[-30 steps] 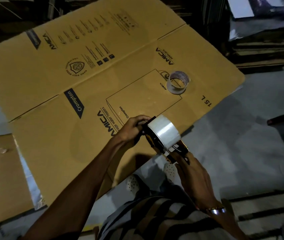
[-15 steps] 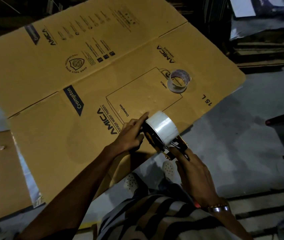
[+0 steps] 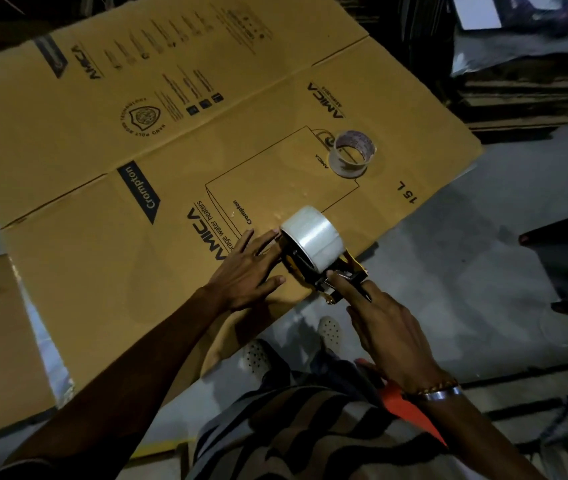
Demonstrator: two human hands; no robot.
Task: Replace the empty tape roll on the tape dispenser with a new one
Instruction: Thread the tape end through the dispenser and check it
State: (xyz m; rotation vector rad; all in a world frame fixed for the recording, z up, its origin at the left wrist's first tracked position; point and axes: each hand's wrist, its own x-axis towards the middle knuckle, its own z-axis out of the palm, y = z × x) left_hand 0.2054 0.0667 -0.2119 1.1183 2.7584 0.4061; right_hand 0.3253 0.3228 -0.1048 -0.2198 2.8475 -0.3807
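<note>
A full clear tape roll sits mounted on the black and yellow tape dispenser, which rests at the near edge of the flattened cardboard box. My left hand lies flat on the cardboard with fingers spread, its fingertips against the left side of the roll and dispenser. My right hand reaches in from the right with fingers stretched out, the index fingertip on the dispenser's front metal part. The empty tape core stands apart on the cardboard, farther away.
Grey floor lies right of the cardboard. Stacked flat cardboard fills the far right. A dark object juts in at the right edge. A red-orange piece shows under my right wrist. My white shoes are below the dispenser.
My left hand has let go of the dispenser and spread flat on the cardboard. The dispenser now rests lower, on the box edge, and my right fingers have stretched out.
</note>
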